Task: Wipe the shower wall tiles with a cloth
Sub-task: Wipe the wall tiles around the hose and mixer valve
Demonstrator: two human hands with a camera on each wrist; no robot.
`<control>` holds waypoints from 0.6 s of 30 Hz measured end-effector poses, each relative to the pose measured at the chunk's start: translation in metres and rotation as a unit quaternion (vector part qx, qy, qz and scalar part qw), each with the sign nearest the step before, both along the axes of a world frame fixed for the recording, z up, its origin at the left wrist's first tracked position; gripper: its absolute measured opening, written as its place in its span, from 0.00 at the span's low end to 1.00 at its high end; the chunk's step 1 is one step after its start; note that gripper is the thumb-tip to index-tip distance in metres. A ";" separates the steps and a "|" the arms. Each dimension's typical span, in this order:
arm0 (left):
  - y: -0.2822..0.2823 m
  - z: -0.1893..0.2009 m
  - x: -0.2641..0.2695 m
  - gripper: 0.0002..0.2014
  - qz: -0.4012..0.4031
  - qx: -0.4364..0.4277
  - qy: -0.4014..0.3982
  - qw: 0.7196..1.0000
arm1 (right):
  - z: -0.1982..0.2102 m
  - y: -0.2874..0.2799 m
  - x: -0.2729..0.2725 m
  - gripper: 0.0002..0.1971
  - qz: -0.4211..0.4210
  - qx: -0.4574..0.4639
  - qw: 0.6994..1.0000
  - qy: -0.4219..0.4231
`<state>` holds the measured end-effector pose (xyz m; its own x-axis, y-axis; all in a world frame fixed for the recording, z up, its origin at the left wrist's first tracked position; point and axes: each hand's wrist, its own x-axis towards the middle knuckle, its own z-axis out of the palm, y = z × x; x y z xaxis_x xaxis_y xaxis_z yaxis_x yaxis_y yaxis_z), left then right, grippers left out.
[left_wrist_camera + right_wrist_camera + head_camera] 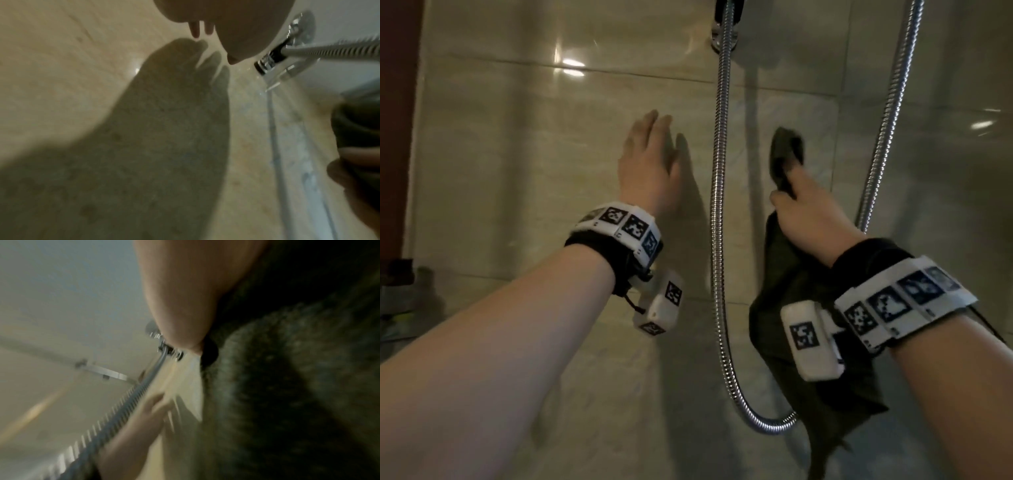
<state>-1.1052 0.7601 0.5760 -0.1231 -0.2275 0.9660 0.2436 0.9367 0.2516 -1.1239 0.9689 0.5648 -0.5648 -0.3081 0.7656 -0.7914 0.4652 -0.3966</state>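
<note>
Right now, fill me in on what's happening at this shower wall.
A person is wiping the glossy beige shower wall tiles. The right hand grips a dark green cloth, its upper end by the tiles and the rest hanging below the wrist. The left hand is open, fingers straight, held at the wall; whether it touches is unclear. A ribbed chrome shower hose hangs in a loop between the two hands.

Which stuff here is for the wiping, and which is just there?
For the job:
dark green cloth
glossy beige wall tiles
right hand gripping the cloth

Just there:
ribbed chrome shower hose
chrome wall bracket
left hand
</note>
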 end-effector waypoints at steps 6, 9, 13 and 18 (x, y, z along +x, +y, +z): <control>-0.012 -0.006 -0.024 0.27 0.123 -0.078 -0.095 0.985 | -0.024 -0.026 -0.011 0.24 -0.168 0.228 0.952 0.117; -0.013 -0.007 -0.029 0.27 0.146 -0.081 -0.082 0.983 | -0.035 -0.033 -0.010 0.24 -0.202 0.263 0.931 0.151; -0.012 -0.013 -0.032 0.27 0.156 -0.083 -0.062 0.982 | -0.045 -0.038 -0.014 0.25 -0.259 0.281 0.909 0.168; -0.014 -0.016 -0.031 0.28 0.165 -0.100 -0.074 0.978 | -0.049 -0.026 -0.021 0.28 -0.297 0.241 0.916 0.120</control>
<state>-1.1363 0.7461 0.5599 -0.2172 -0.0869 0.9723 -0.1066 0.9922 0.0649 -1.1446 0.9428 0.5161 -0.5758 -0.3362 0.7453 -0.3795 0.9173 0.1206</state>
